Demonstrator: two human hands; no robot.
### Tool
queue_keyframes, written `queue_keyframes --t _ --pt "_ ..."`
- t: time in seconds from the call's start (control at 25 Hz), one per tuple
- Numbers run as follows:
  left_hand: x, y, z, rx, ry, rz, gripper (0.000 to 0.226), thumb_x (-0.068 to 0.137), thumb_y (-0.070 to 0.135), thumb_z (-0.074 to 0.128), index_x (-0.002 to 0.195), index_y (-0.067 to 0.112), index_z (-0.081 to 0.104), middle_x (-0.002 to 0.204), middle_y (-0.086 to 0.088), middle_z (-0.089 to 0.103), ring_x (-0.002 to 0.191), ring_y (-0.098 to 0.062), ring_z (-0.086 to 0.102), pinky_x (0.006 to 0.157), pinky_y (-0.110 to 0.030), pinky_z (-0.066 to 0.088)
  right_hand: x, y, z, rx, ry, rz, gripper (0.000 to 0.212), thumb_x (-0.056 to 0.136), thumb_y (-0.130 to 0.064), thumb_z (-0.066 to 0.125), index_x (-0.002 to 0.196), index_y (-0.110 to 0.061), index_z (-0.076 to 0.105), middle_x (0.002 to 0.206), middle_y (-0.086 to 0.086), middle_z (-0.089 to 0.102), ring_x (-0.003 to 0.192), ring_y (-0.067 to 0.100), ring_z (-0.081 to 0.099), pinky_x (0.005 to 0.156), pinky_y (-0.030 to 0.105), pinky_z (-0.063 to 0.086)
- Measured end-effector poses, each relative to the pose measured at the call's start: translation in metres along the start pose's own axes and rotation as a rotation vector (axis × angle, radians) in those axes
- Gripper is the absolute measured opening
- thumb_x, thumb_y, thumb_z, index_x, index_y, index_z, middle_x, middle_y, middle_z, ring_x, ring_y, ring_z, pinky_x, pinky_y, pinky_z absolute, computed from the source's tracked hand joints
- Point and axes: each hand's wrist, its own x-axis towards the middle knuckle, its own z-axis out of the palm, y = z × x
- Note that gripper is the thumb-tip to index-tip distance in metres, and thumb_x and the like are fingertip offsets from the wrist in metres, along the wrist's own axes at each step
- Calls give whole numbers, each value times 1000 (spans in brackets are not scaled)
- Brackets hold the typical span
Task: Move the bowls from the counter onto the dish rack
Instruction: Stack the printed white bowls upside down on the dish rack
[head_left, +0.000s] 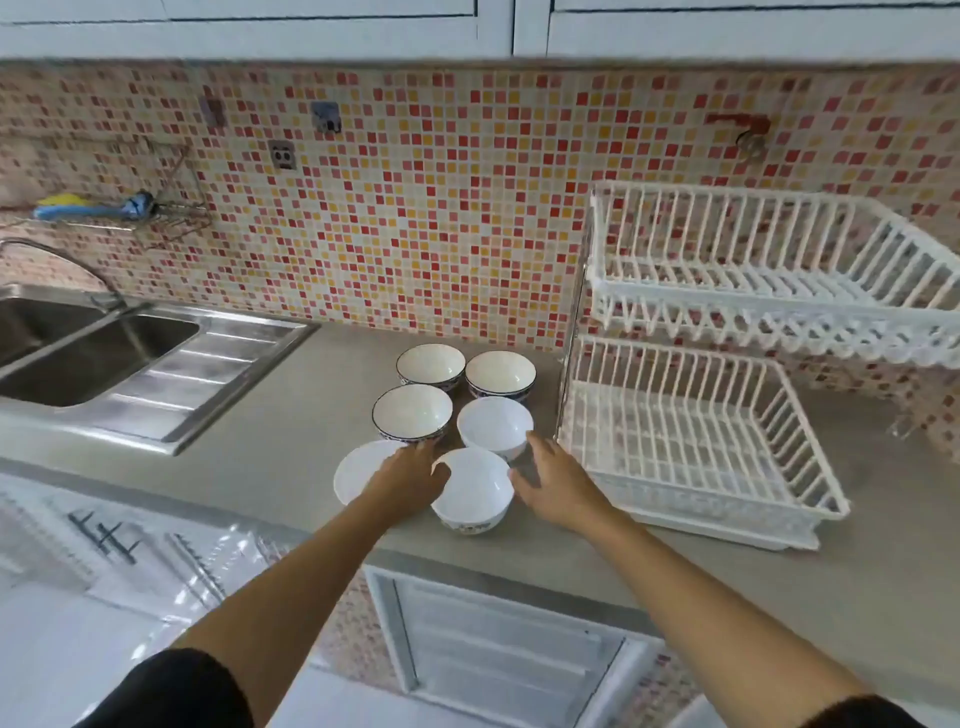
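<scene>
Several bowls stand in a cluster on the grey counter (270, 415). Three at the back have dark patterned rims, the nearest of them a rimmed bowl (412, 414). The front three are plain white. The nearest white bowl (475, 491) sits between my hands. My left hand (413, 475) reaches over the front-left white bowl (353, 475), fingers at the nearest bowl's left rim. My right hand (553, 480) is spread just right of that bowl, fingers apart, holding nothing. To the right stands a white two-tier dish rack (727, 457), both tiers empty.
A steel double sink (93, 353) with draining board and tap lies at the left. A wire wall shelf (130, 213) holds blue and yellow items. The mosaic tile wall runs behind. Below the counter edge is a white cabinet frame (498, 649).
</scene>
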Motion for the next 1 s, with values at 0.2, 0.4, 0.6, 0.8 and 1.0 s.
queue_keyframes --t 0.2,0.4,0.6,0.8,1.0 --pt "9 -22 58 -67 -180 -190 42 97 24 33 128 1 48 129 -21 54 119 -37 52 95 -37 42 44 25 71 147 -91 335 59 90 -45 48 133 -6 42 128 13 55 115 30 54 91 33 43" --pt "26 -32 98 -487 -206 -293 55 87 30 47 136 7 39 131 -15 54 122 -36 52 100 -35 41 75 48 131 414 -95 468 47 90 -18 50 135 -7 40 129 14 55 114 33 54 88 30 44" --pt "11 -19 73 -603 -101 -277 46 93 24 46 133 3 44 133 -17 55 121 -35 51 97 -34 41 57 39 114 464 36 419 43 83 -10 46 125 -14 40 126 16 54 102 33 58 75 37 53" --pt "5 -3 -14 -912 73 -114 40 95 51 33 126 29 46 132 -12 54 118 -34 53 95 -33 41 26 -19 32 323 251 70 48 92 -6 48 137 -8 34 119 6 55 95 22 56 76 22 52" --pt "17 51 -120 -1119 118 116 68 88 69 15 138 29 39 139 -9 51 119 -29 54 89 -34 43 0 -89 -77 624 508 -188 39 84 -66 40 117 -45 37 119 -6 53 105 7 56 89 30 48"
